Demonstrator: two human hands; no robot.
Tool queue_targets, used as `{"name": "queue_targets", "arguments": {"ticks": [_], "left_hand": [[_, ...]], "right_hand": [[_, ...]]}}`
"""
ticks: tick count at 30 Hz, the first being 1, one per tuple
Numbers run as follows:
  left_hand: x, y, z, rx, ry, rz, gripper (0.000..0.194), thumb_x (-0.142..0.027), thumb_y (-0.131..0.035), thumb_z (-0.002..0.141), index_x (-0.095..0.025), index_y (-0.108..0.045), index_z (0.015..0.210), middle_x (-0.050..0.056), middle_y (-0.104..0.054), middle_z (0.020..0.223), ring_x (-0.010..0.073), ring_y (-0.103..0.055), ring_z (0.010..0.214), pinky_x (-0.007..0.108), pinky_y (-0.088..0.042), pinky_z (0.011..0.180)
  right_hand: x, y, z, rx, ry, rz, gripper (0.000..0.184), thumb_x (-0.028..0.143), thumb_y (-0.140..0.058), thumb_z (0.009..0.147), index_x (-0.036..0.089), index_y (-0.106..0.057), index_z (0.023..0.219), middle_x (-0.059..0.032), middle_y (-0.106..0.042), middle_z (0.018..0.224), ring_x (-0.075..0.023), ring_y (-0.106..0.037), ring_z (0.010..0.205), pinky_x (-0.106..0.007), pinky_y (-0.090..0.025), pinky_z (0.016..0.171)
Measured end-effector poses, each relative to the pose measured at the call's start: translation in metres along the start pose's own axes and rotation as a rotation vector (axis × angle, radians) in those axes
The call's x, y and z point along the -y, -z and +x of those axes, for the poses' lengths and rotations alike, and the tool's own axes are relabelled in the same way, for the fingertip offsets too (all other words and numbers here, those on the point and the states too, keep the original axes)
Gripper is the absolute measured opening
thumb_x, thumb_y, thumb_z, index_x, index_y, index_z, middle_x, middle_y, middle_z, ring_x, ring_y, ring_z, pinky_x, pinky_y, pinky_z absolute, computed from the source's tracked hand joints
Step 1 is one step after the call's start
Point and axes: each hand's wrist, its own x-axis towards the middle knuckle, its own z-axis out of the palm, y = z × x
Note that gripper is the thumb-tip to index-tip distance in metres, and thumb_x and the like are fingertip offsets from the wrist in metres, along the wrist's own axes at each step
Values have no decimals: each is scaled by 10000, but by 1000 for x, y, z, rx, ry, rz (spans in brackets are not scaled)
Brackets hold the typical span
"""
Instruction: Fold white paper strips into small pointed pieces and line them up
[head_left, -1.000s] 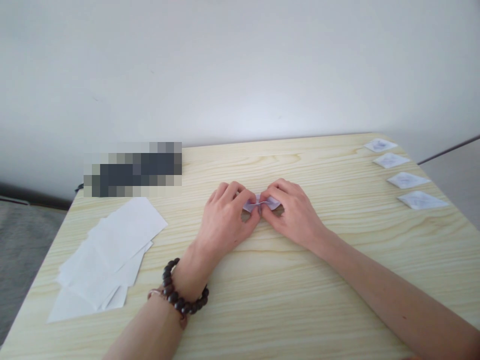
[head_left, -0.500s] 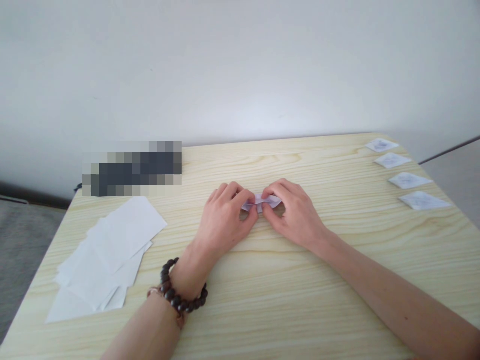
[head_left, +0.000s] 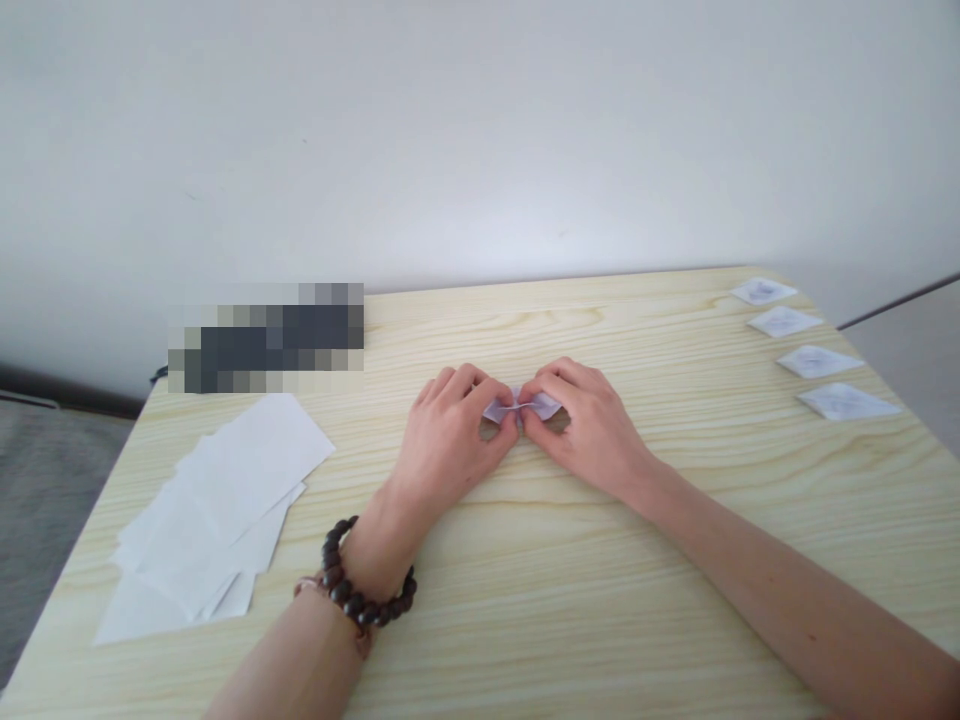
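A small folded piece of pale paper (head_left: 523, 404) lies at the middle of the light wooden table (head_left: 540, 600). My left hand (head_left: 450, 440) pinches its left end with thumb and bent fingers. My right hand (head_left: 589, 425) pinches its right end the same way, and the fingertips of both hands nearly meet over the fold. Most of the paper is hidden under my fingers. A dark bead bracelet (head_left: 360, 590) sits on my left wrist.
A loose pile of white paper sheets (head_left: 214, 515) lies at the table's left. Several folded paper pieces (head_left: 817, 360) sit in a row along the far right edge. A pixelated dark object (head_left: 266, 338) rests at the back left, by the white wall.
My fingertips have closed in slightly on the paper's middle; the hands and paper stay in the same spot.
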Motion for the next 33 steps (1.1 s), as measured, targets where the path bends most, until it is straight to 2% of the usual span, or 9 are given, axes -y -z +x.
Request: {"name": "queue_targets", "arguments": {"ticks": [7, 15, 24, 33], "left_hand": [[0, 0, 0, 1, -8, -20, 119, -231, -580, 843, -192, -668, 913, 54, -632, 923, 215, -562, 874, 366, -457, 812], [5, 8, 1, 42, -22, -225, 132, -171, -569, 832, -188, -648, 937, 51, -606, 933, 198, -576, 909, 341, -469, 818], [6, 7, 2, 55, -32, -213, 96, -212, -572, 866, -200, -658, 907, 45, -617, 895, 192, -578, 874, 326, -474, 782], [3, 6, 0, 19, -28, -139, 101, -197, -592, 818, -201, -666, 887, 44, -615, 877, 194, -574, 852, 337, -470, 791]], "right_hand": [[1, 0, 0, 0, 11, -13, 89, 167, -590, 806, 184, -651, 868, -39, -628, 888, -210, -604, 880, -373, -436, 828], [-1, 2, -1, -49, -12, 27, 93, 132, -562, 810, 175, -634, 852, -44, -615, 867, -200, -595, 860, -358, -443, 794], [-3, 2, 0, -32, -12, 36, 93, 131, -579, 794, 185, -641, 838, -40, -608, 863, -199, -594, 851, -359, -438, 787], [-3, 3, -1, 2, 0, 28, 89, 155, -582, 812, 214, -638, 848, -35, -622, 874, -203, -597, 871, -379, -422, 845]]}}
